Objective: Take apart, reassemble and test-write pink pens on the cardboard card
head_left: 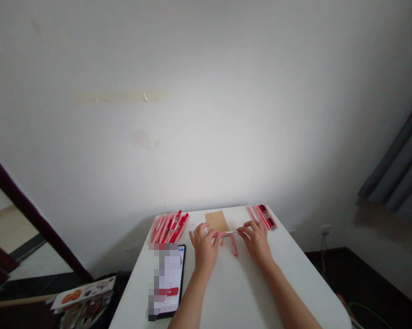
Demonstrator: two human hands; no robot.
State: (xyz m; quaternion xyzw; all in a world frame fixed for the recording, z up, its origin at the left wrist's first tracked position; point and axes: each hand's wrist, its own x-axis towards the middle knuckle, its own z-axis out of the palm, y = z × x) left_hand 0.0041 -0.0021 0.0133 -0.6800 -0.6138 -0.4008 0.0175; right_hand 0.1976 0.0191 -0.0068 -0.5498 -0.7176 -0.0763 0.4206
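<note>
Both my hands rest on a white table and meet at its middle. My left hand pinches the pink end of a pen, and my right hand pinches the pen's other, whiter end, so the pen lies level between them. A loose pink pen part lies on the table just below it. A small brown card sits right behind my hands.
A fan of several red and pink pens lies at the table's far left, a smaller bunch at the far right. A phone lies by my left forearm. A white wall stands behind; boxes lie on the floor left.
</note>
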